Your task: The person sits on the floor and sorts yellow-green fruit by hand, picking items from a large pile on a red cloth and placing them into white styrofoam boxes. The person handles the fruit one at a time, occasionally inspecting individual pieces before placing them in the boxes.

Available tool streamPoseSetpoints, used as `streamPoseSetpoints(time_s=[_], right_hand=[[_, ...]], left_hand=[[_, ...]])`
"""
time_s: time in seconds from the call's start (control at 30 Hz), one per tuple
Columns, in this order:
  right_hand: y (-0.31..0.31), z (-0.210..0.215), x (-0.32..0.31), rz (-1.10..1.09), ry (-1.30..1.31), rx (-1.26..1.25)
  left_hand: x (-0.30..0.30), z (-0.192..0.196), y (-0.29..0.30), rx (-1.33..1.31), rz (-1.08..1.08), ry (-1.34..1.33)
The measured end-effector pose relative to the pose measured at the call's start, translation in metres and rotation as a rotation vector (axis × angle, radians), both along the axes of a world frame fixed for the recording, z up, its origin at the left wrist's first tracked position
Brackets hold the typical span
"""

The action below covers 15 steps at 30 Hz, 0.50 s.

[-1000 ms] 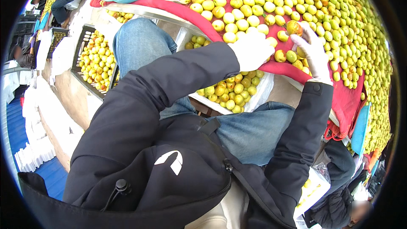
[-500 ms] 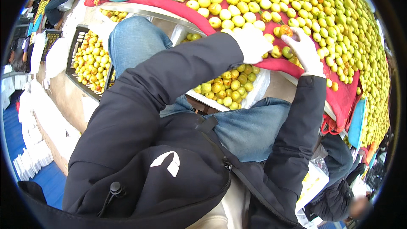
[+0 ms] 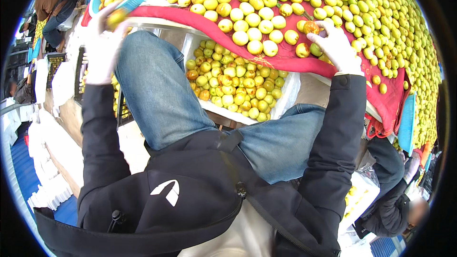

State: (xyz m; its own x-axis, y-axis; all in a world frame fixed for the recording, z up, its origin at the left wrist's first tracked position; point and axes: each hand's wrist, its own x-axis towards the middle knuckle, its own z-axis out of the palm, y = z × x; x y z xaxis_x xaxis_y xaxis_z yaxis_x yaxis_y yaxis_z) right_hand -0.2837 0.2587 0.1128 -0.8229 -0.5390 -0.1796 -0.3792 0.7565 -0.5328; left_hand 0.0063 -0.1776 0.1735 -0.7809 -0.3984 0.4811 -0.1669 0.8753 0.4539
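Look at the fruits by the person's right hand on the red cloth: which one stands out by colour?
The reddish-orange fruit touching the right hand's fingers. Its neighbours on the red cloth are pale yellow-green; this one is mostly russet.

Left hand (image 3: 102,50) grips fruit (image 3: 115,17); right hand (image 3: 335,45) on fruit pile (image 3: 362,14).

Small yellow-green fruit (image 3: 115,17), blurred, pinched in left-hand fingertips; orange-brown blotched fruit (image 3: 311,27) under right-hand fingertips.
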Motion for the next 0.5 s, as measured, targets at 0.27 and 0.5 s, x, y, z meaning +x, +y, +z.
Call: streamPoseSetpoints(time_s=[0.27, 0.5], right_hand=[[-0.013, 0.003, 0.010, -0.015, 0.068, 0.078], [-0.004, 0.035, 0.043, -0.154, 0.161, -0.216]], left_hand=[[0.158, -0.028, -0.129, -0.355, 0.718, -0.269], [-0.055, -0.012, -0.023, -0.027, -0.327, -0.144]])
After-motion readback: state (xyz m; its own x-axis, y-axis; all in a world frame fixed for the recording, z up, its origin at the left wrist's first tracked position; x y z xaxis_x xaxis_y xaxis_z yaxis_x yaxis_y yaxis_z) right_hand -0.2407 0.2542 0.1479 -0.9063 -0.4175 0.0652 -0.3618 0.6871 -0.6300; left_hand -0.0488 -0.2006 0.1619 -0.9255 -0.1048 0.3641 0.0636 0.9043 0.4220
